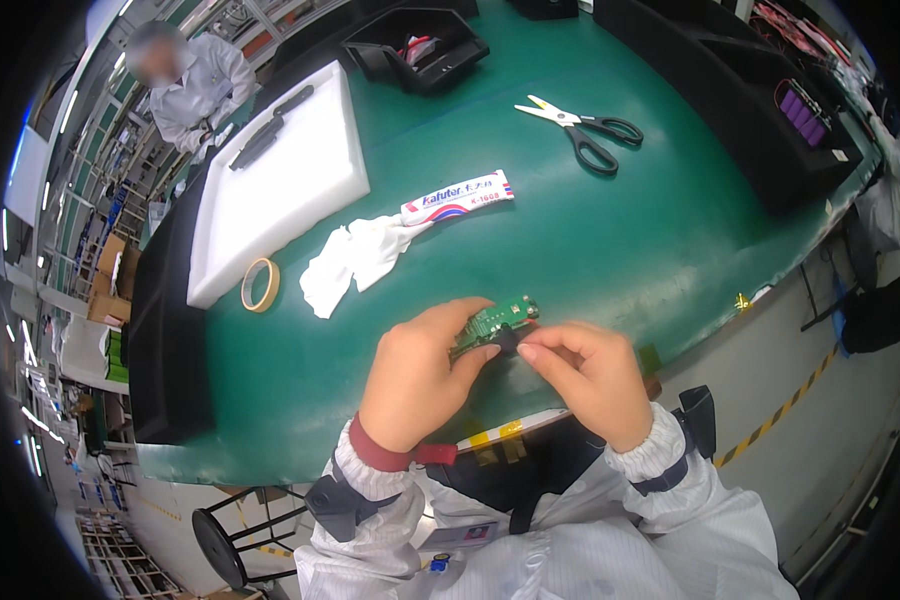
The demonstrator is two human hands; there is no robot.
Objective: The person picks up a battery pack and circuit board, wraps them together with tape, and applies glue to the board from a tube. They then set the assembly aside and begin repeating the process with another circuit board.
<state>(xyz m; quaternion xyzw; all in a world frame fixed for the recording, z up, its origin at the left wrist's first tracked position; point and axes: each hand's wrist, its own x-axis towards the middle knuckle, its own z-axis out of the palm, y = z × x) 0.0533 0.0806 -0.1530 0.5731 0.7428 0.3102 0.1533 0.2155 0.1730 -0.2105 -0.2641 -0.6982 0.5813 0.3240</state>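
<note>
Above the near part of the green work table, my left hand (419,369) is closed around a green circuit board (497,318), with the thumb along its near edge. A small black part (507,340) sits against the board between my hands; its kind is too small to make out. My right hand (592,374) pinches at the board's right side, thumb and forefinger pressed together beside the black part. A bit of red shows just above those fingertips. What exactly the pinch holds is hidden.
Beyond my hands lie a white tube (458,199), crumpled white tissue (355,262), a tape roll (260,285) and black-handled scissors (582,132). A white foam block (300,175) stands left. Black bins (418,50) line the back and right. A person in white (198,85) sits at far left.
</note>
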